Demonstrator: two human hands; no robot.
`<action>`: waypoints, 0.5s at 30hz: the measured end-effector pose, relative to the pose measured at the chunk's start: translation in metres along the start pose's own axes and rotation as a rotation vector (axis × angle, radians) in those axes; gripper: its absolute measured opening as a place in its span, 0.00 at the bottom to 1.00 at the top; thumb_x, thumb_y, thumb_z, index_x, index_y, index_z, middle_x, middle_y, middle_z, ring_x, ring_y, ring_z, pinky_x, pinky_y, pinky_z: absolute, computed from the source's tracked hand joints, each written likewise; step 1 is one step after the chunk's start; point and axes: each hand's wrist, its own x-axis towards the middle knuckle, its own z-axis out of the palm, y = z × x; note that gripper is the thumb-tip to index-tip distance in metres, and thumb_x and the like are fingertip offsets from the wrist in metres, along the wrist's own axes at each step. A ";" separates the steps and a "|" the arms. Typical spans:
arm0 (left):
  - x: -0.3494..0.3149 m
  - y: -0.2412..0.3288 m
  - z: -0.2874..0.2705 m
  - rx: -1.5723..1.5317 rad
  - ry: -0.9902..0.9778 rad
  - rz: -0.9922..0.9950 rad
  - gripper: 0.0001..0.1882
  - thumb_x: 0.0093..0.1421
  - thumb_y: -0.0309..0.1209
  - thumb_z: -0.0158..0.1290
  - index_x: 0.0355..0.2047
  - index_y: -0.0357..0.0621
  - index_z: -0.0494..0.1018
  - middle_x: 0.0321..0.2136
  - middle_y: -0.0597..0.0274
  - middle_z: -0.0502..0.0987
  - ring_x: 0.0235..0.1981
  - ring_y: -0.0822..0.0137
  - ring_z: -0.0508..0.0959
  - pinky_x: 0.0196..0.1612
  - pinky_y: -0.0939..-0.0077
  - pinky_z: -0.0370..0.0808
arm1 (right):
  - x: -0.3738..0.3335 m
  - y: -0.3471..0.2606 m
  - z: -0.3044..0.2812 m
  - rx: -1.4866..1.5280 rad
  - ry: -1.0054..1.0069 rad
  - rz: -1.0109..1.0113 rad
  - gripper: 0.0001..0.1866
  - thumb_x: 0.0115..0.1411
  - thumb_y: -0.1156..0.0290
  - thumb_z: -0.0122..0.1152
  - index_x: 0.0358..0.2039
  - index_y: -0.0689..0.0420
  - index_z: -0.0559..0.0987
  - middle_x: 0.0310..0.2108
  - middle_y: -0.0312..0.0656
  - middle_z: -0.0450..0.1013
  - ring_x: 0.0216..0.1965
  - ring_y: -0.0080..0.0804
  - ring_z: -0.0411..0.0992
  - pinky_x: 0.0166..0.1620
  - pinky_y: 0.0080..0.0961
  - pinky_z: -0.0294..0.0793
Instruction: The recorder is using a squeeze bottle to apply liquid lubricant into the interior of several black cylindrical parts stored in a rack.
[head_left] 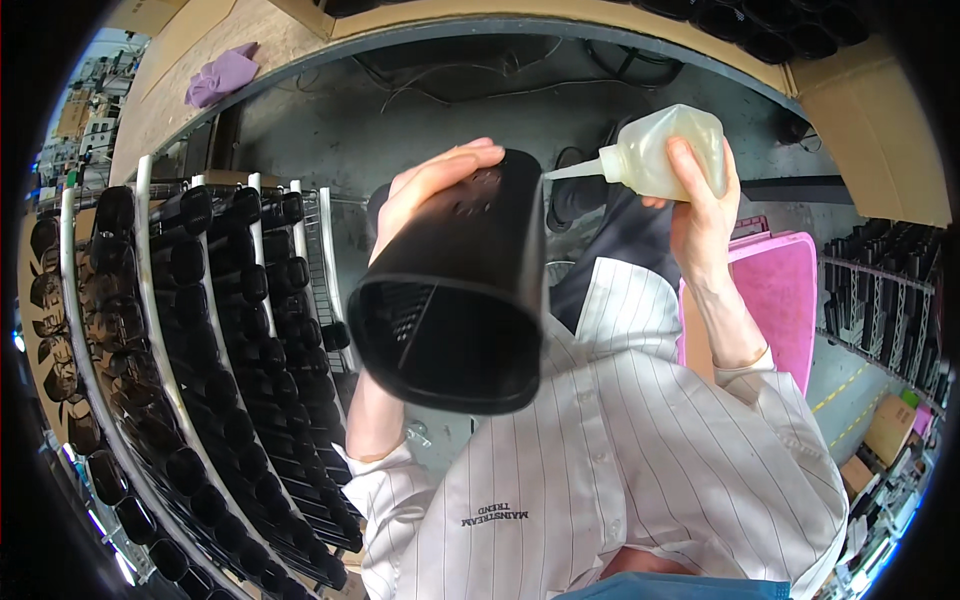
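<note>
A hollow black plastic housing [465, 245], with rounded corners and small holes through its wall, is tilted in front of my chest. One open end faces me. My left hand [430, 190] is closed around its left side, with fingers over the far end and the thumb hidden behind it. In my right hand [702, 200] is a translucent pale squeeze bottle [645, 155], lying on its side. Its thin nozzle points left, and the tip is at the housing's far right edge; whether it touches I cannot tell.
At the left stands a rack [160, 330] with white rails, filled with black housings. A workbench [160, 130] curves across the far side, with a crumpled purple cloth [222, 75] on it. To my right are a pink chair-like piece [785, 290] and a wire shelf [880, 275] of black parts.
</note>
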 end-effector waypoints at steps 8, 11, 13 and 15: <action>0.004 -0.007 0.014 0.028 -0.060 0.073 0.31 0.49 0.16 0.61 0.55 0.36 0.69 0.53 0.49 0.75 0.55 0.53 0.74 0.61 0.60 0.70 | -0.003 0.003 -0.002 0.062 -0.017 0.058 0.24 0.59 0.68 0.68 0.51 0.64 0.70 0.39 0.49 0.74 0.26 0.30 0.75 0.23 0.17 0.74; 0.006 -0.004 0.015 0.027 -0.077 0.086 0.30 0.49 0.16 0.60 0.54 0.35 0.69 0.52 0.50 0.75 0.55 0.52 0.74 0.62 0.58 0.69 | -0.001 0.005 0.000 0.083 -0.010 0.087 0.24 0.59 0.67 0.69 0.50 0.64 0.71 0.37 0.48 0.75 0.25 0.29 0.75 0.22 0.17 0.73; 0.007 -0.002 0.017 0.021 -0.091 0.093 0.29 0.49 0.16 0.59 0.54 0.35 0.70 0.52 0.50 0.75 0.55 0.52 0.74 0.63 0.57 0.69 | 0.001 0.005 0.001 0.089 0.002 0.094 0.24 0.59 0.67 0.69 0.50 0.64 0.71 0.37 0.48 0.75 0.24 0.29 0.74 0.22 0.17 0.73; 0.008 0.001 0.017 0.041 -0.107 0.086 0.31 0.47 0.15 0.59 0.54 0.35 0.70 0.52 0.50 0.75 0.55 0.51 0.74 0.63 0.57 0.68 | 0.002 0.003 0.002 0.060 -0.028 0.105 0.24 0.58 0.67 0.70 0.50 0.64 0.71 0.36 0.48 0.75 0.23 0.29 0.74 0.22 0.16 0.73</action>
